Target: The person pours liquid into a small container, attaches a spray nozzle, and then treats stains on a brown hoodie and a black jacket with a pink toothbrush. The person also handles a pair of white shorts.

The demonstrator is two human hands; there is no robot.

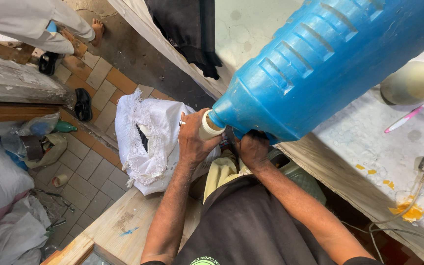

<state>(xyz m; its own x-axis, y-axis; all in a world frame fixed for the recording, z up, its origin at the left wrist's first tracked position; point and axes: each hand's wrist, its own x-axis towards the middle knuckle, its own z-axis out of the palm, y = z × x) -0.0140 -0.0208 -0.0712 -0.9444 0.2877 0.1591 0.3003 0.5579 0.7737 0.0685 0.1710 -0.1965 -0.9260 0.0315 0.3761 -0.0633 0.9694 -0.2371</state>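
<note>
Crowding left hand: white sack, blue jug.

Single head cam, looking steeply down over the wearer's chest and forearms, close range. The blue jerrycan fills the upper right of frame (very near the lens). The tiled floor sits far below at left, the counter at right. No second view, so no overlap.

white sack with frayed edge stood on tiled floor. black shoe lay near a wooden step. dark cloth hung over the counter; pink toothbrush lay on it.
</note>
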